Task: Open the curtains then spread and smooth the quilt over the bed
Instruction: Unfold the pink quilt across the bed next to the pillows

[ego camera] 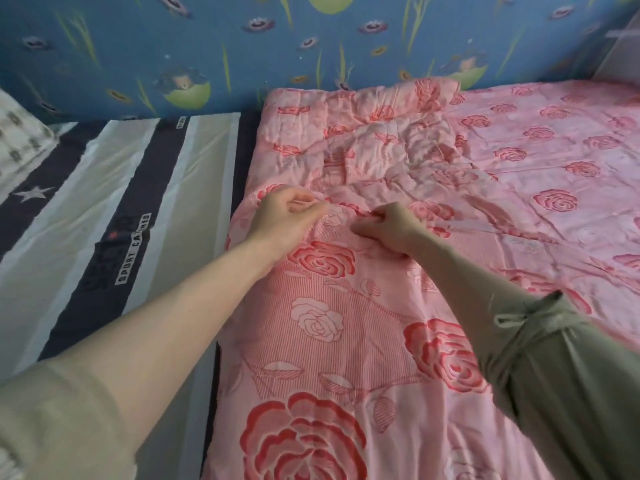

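A pink quilt (346, 323) with red rose prints lies across the middle and right of the bed, its far part crumpled in folds near the wall. My left hand (287, 216) rests on the quilt with thumb and fingers pinched on a bit of its fabric. My right hand (388, 228) sits a little to the right, fist closed on a fold of the same quilt. Both arms reach forward from the near edge. No curtains are in view.
A striped sheet (114, 216) in navy, white and grey covers the bed's left part. A patterned pillow (17, 140) lies at the far left. A blue flowered wall (242, 46) runs behind the bed. A pale piece of furniture (620, 46) stands at the top right.
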